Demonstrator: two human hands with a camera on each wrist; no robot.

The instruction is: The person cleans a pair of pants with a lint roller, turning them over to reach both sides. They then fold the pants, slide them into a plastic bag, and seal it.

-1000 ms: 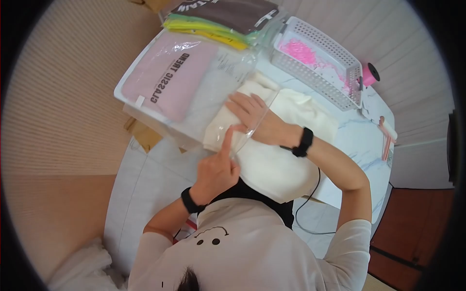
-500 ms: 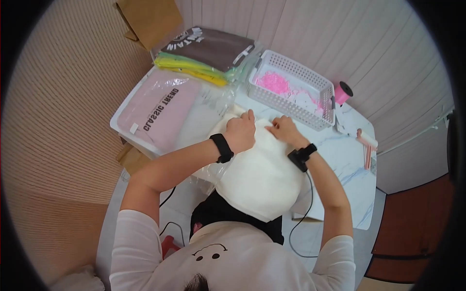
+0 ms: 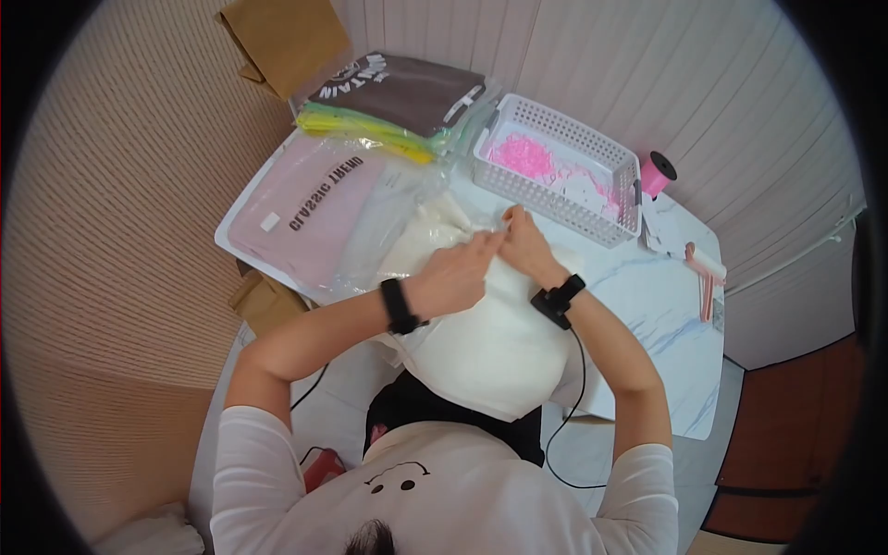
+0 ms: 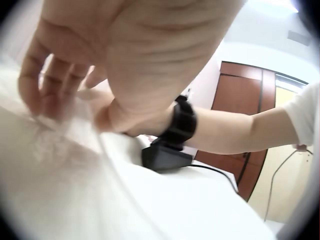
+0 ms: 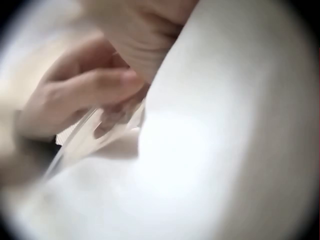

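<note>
A folded white garment (image 3: 499, 342) lies across the table edge and the person's lap, its far left part under a clear plastic bag (image 3: 365, 245). The left hand (image 3: 453, 277) reaches over the garment from the left, fingertips close to the right hand. In the left wrist view, the left hand (image 4: 145, 55) has its fingers bent down onto the clear film, the thumb apart from them. At the garment's far side, the right hand (image 3: 529, 245) has curled fingers and pinches the bag's edge. The right wrist view is blurred; white cloth (image 5: 200, 135) hides that hand's fingertips.
A pink garment (image 3: 305, 208) in clear plastic lies at left, with a dark packaged garment (image 3: 407, 92) behind. A white basket (image 3: 564, 199) holds pink shreds. Right of it are a pink ribbon spool (image 3: 655, 176) and a white roll (image 3: 706, 264). Brown paper (image 3: 287, 42) stands at back left.
The hands, crossed over the bag at first, moved apart to their own sides. Since then the left hand has moved right and lower, beside the right hand, and the clear film has shifted over the garment.
</note>
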